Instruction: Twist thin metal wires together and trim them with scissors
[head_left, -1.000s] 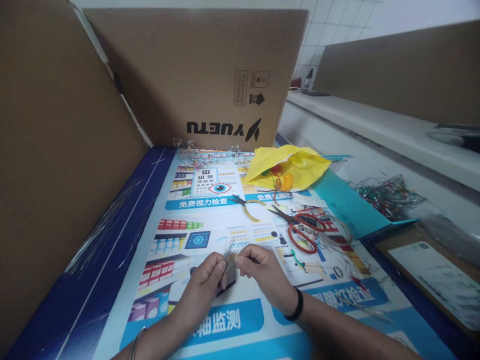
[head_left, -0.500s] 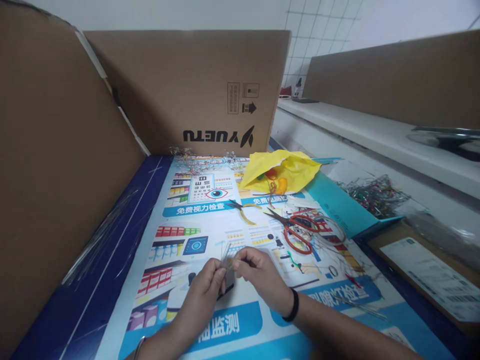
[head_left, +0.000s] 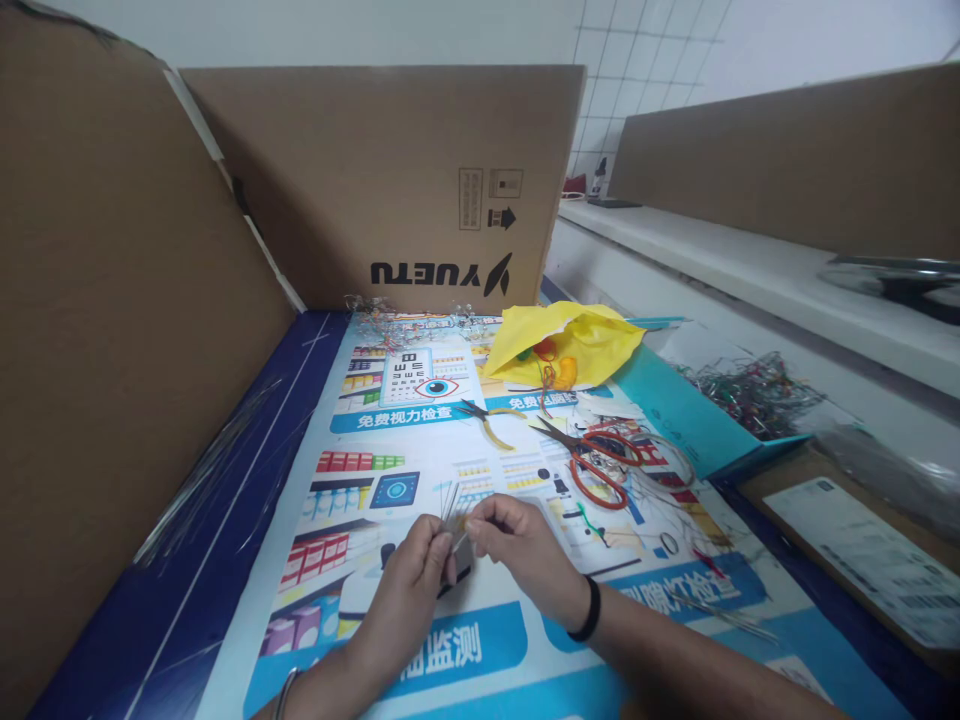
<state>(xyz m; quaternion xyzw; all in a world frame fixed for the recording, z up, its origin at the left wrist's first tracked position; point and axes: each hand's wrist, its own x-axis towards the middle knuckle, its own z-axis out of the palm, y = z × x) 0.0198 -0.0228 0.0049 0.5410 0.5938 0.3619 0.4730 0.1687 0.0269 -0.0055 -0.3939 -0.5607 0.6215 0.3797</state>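
Note:
My left hand (head_left: 416, 560) is closed around the lower part of a small bundle of thin wires (head_left: 451, 500), whose silvery ends fan upward. Just right of it, my right hand (head_left: 521, 550) pinches a thin strand by the bundle; the fingertips of both hands almost meet. Beyond them on the printed sheet lie yellow-handled pliers (head_left: 491, 425) with dark jaws. To their right rest scissors (head_left: 592, 460) with red-orange handles, on top of tangled wire and thread.
A yellow bag (head_left: 566, 345) holds red and orange thread. Tangled wire (head_left: 757, 395) fills a teal box (head_left: 690, 415) at right. Long loose wires (head_left: 202, 470) lie along the left, wire scraps (head_left: 382, 322) at the back. Cardboard panels (head_left: 360, 180) stand behind and left.
The view shifts very slightly. Both hands stay together at the wire bundle with the same grip; a short strand between the fingertips shows more plainly now.

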